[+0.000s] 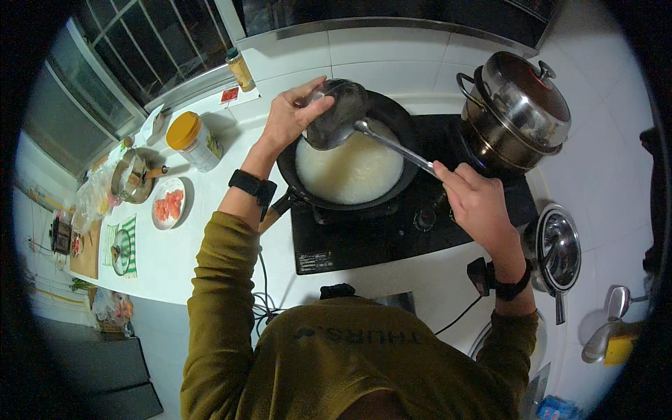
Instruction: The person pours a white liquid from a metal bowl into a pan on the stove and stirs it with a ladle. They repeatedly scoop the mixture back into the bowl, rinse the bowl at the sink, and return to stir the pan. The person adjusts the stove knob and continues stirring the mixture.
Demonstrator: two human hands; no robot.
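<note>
My left hand [299, 113] holds a dark, shiny small bowl [344, 102] tilted above a black wok [407, 126]. Pale, milky liquid [349, 170] fills much of the wok, which sits on a black glass cooktop [346, 247]. In my right hand [475, 205] is the handle of a metal ladle or spoon [396, 148], reaching over the wok from the right. Its far end meets the lower right side of the bowl; where the utensil's head ends and the bowl begins is hard to tell. What the bowl contains cannot be made out.
Right of the wok stands a lidded steel pot [514, 115]. Nested metal strainers or bowls [559, 249] lie nearer me. On the left counter are a yellow-lidded jar [194, 142], a plate [176, 220] of pink-red pieces, a small saucepan [131, 178] and a glass lid [121, 252].
</note>
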